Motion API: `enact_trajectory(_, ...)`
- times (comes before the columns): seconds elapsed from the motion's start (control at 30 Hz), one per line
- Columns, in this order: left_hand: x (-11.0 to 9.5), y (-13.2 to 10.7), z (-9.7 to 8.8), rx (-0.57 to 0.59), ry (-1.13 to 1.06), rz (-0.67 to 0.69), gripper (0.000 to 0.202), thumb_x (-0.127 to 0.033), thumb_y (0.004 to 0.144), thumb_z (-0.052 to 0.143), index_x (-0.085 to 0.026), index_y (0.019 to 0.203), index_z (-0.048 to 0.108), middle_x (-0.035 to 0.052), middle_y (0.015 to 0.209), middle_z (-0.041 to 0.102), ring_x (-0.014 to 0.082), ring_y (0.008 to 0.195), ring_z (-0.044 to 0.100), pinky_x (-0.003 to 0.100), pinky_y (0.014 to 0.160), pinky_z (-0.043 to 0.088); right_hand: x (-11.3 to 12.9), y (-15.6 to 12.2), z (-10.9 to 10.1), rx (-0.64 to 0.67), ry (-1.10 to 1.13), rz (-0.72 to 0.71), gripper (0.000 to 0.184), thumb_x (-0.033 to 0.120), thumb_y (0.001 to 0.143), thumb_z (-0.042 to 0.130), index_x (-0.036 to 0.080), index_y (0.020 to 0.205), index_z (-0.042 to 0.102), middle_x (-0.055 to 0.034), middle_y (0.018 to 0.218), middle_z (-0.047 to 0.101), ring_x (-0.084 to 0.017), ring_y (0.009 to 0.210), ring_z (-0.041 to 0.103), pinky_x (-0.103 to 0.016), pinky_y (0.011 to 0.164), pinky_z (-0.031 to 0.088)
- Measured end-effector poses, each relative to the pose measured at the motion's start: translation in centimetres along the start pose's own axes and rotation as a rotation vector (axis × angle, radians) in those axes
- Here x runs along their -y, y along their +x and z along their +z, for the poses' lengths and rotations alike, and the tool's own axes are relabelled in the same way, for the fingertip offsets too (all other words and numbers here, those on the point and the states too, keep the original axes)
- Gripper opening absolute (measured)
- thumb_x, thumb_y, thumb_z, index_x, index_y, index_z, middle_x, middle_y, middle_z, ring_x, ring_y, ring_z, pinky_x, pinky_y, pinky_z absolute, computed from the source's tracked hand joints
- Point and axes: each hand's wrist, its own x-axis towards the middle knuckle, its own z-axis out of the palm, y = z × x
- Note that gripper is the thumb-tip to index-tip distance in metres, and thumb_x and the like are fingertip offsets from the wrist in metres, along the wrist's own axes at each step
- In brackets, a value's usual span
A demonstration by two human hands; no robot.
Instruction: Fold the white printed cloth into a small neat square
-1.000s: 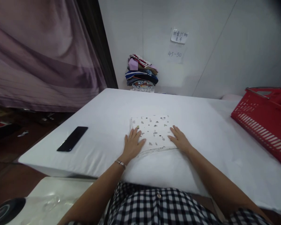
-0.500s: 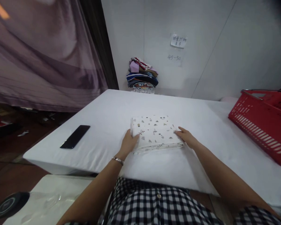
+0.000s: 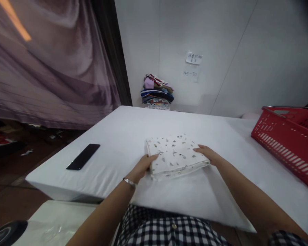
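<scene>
A folded white cloth with small dark prints (image 3: 176,155) lies on the white table (image 3: 133,126) in front of me. My left hand (image 3: 143,166) grips its near left corner, thumb on top and fingers tucked under the edge. My right hand (image 3: 209,155) holds the right edge in the same way, fingers curled around the fold. The cloth looks slightly lifted and turned between both hands. A bracelet shows on my left wrist.
A black phone (image 3: 83,156) lies on the table's left side. A red plastic basket (image 3: 289,136) stands at the right edge. A stack of folded clothes (image 3: 157,91) sits at the far edge against the white wall, under a paper note (image 3: 193,58). A purple curtain hangs at the left.
Both hands went from lying flat on the cloth to gripping its left and right edges. The cloth has shifted slightly right and turned, its near edge lifting.
</scene>
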Motion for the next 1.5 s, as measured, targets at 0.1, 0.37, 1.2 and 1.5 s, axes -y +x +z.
enact_trajectory(0.1,2.4,-1.7,2.7,0.26,-0.134,-0.113,0.053,-0.043,0.07,0.067,-0.011,0.111,0.057,0.0166,0.108,0.066,0.0267,0.096,0.063,0.04,0.085,0.049,-0.2,-0.7,-3.7,-0.087,-0.17,-0.02,0.069,0.035,0.069,0.07,0.016,0.13,0.046,-0.0132,0.112,0.064,-0.025,0.092,0.064,-0.033,0.078,0.052)
enact_trajectory(0.37,5.0,-2.9,6.0,0.263,-0.245,-0.132,0.059,-0.035,0.068,0.071,-0.011,0.116,0.049,0.0186,0.116,0.061,0.0243,0.089,0.065,0.042,0.087,0.048,-1.1,-0.9,-6.2,-0.335,-0.824,-0.081,0.061,0.039,0.072,0.063,0.013,0.126,0.053,-0.0139,0.116,0.061,-0.028,0.106,0.058,-0.04,0.094,0.043)
enact_trajectory(1.2,1.6,1.9,1.5,-0.135,-0.085,0.071,0.053,-0.025,0.074,0.062,-0.007,0.122,0.047,0.0153,0.098,0.067,0.0154,0.073,0.064,0.029,0.072,0.052,-1.4,-0.7,12.5,0.148,-1.05,-0.659,0.06,0.054,0.09,0.033,0.02,0.14,0.034,-0.0072,0.15,0.018,-0.02,0.139,0.009,-0.047,0.111,0.008)
enact_trajectory(1.5,1.8,6.5,0.9,-0.13,0.259,0.26,0.013,-0.012,0.069,0.055,-0.015,0.077,0.065,0.0025,0.064,0.064,0.0125,0.054,0.054,0.023,0.054,0.044,-1.0,-0.8,14.3,0.163,-1.005,-0.707,0.059,0.046,0.088,0.041,0.02,0.141,0.032,-0.01,0.147,0.025,-0.023,0.137,0.017,-0.049,0.11,0.013)
